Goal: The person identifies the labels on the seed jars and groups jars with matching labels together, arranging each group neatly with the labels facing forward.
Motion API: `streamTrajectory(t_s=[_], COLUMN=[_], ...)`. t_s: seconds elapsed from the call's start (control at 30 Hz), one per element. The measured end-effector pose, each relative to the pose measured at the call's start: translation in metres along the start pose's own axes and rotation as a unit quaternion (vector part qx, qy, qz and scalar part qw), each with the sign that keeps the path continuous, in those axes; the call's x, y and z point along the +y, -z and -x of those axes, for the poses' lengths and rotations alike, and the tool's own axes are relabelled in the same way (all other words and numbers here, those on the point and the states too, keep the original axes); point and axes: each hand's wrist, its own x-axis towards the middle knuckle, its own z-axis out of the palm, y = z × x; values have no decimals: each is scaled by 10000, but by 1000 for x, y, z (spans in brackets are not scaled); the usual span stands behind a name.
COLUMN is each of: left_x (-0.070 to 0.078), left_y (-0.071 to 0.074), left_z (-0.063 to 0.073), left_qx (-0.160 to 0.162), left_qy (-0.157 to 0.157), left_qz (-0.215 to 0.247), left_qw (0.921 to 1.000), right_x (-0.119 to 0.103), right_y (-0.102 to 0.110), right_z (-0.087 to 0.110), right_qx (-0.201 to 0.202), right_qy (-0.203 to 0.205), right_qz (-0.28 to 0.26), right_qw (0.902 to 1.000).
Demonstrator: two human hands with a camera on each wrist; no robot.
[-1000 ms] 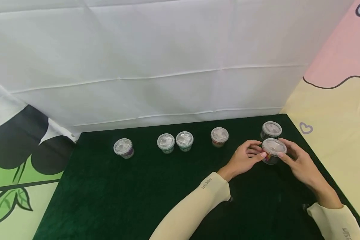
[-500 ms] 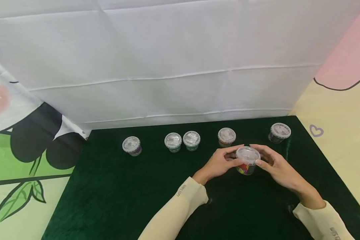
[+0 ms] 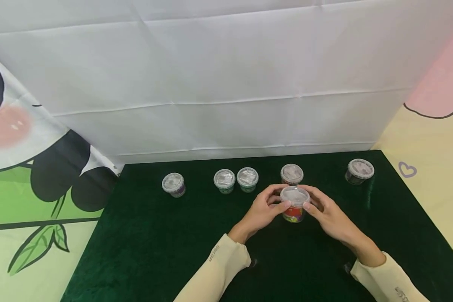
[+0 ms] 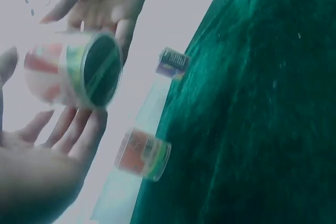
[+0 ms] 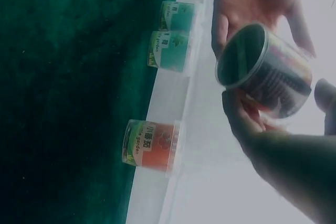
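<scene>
Gripping the red tub [image 3: 295,211] from both sides, the left hand [image 3: 262,210] and the right hand [image 3: 333,220] have fingers and thumbs curled round it; from here I read it as roughly upright and clear of the dark green cloth [image 3: 154,251] below it. Its lid is on. Through both wrist cameras its base shows as a dark green disc crossed by a paler strip, and I cannot tell whether that is filling or reflection.

Just behind the red tub I find the orange tub [image 3: 292,172], lidded, with an orange-red body and "garden" printed on its label. Left of the red tub and farther back, the left green tub [image 3: 224,179] and the right green tub [image 3: 248,178] stand close side by side. Well left of it is the purple tub [image 3: 174,184]; well to its right and farther back, the dark tub [image 3: 359,170]. Under those lids I make out something pale and crinkled, too small to identify.
</scene>
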Motion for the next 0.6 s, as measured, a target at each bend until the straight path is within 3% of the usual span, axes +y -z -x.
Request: streamTrajectory(t_s=[0.1,0.3,0.5,0.6], left_x=[0,2,0,1], left_y=[6,2,7,8], left_z=[4,9,13,14], left_qx=[63,819,489,572], left_qy=[60,14,108,16], left_qz=[-238,-389,-351,-378], left_qw=[9997,9959,9981,9976], right_x=[-2,-7,-6,-7], right_y=[-3,-15,-16,-18], right_z=[0,-6,-9,-9], right_qx=[-154,-30,-277,-267], right_qy=[-181,-604,-582,-614], right_qz=[-92,-362,-440,-390], right_qw=[9997,9975,9969,9970])
